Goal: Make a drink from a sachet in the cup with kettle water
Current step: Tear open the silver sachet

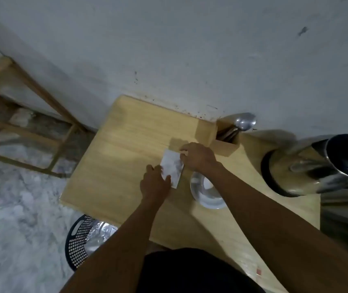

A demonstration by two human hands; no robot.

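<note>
Wooden and pale, the surface stands against a grey wall, and everything for the drink is on it. Largest is the steel kettle at the right edge, its lid open and dark inside. It stands well apart from the hands, so it can wait. Beside it, near the wall, a wooden holder carries a big metal spoon. The cup sits just under the right forearm; it looks pale and empty, though blur makes that hard to confirm.

Smallest is the sachet, a whitish packet held above the surface just left of the cup. The left hand pinches its lower end, thumb on top and fingers closed on it. The right hand is closed on the upper corner, though the fingers themselves are hidden under the hand.

The step in hand appears to be tearing the packet open. To do it well, keep the lower grip firm and low so the powder settles away from the tear. Pull the top corner sideways in one short motion, not a jerk. Shifting the packet over the cup before tearing would likely catch any spill. A black perforated basket on the floor could take the torn strip.
</note>
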